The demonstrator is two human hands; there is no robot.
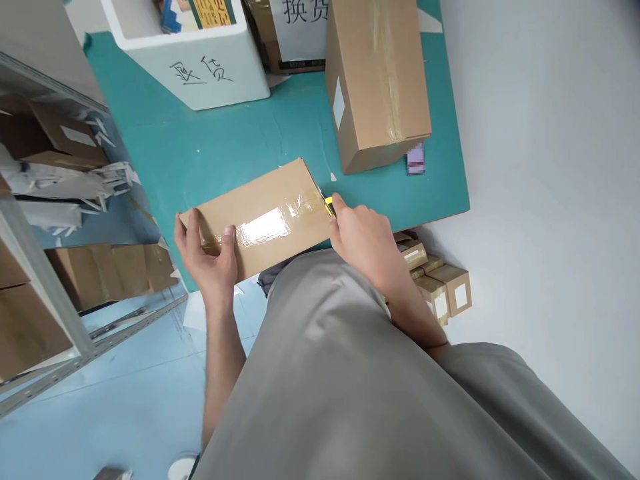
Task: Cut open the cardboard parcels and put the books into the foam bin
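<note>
A taped brown cardboard box (pixel 270 200) lies slantwise at the near edge of the green table (pixel 200 157), with a shiny label under tape on its top. My left hand (pixel 207 257) grips the box's left end, thumb on the top face and fingers around the far corner. My right hand (pixel 363 230) is closed around a yellow and black utility knife (pixel 329 206). The knife's front end is at the right end of the box; its blade is hard to make out.
A large taped carton (pixel 385 80) stands beyond my right hand. Further back are a white foam bin (pixel 220 73) with books inside and another box (pixel 265 33) with a paper sign. Small boxes (pixel 450 287) sit below the table's right side; shelving (pixel 45 280) stands left.
</note>
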